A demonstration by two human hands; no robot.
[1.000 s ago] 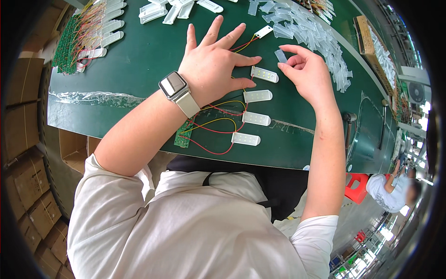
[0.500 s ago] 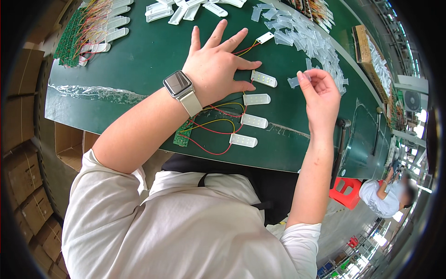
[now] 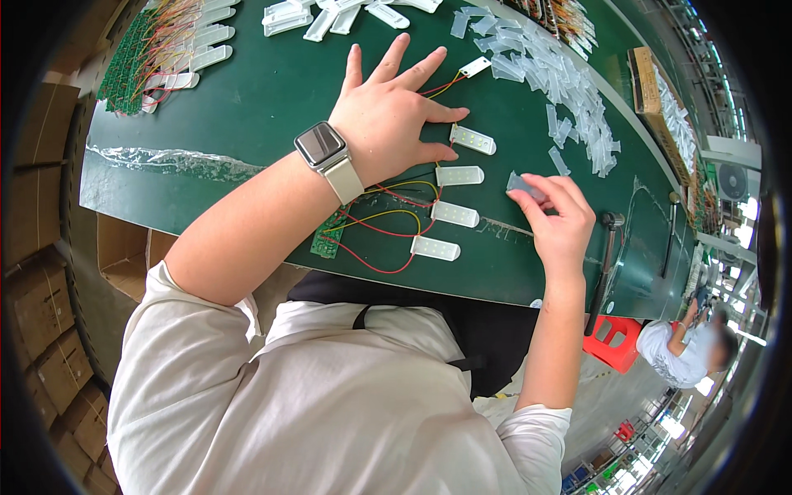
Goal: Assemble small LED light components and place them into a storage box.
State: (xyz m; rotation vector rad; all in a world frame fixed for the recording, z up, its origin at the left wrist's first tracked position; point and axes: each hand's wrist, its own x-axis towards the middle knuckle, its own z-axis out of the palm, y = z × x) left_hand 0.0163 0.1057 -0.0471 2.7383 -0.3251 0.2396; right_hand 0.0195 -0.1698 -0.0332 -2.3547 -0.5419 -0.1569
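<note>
My left hand lies on the green table with its fingers spread, over red, yellow and black wires. Its thumb and forefinger reach to the left ends of two small white LED modules. Several such modules stand in a column, and a lower one is joined by wires to a green circuit board, partly hidden by the wrist. A narrow white strip on wires pokes out above the forefinger. My right hand pinches a small clear plastic piece between thumb and fingers, right of the modules.
Loose clear plastic pieces are heaped at the far right. White plastic housings lie at the far edge, and wired green boards at the far left. A cardboard box sits beyond the heap. A red stool stands right of the table.
My right hand has come down toward me with the plastic piece, away from the heap, and is now level with the modules. My left hand stays almost in place.
</note>
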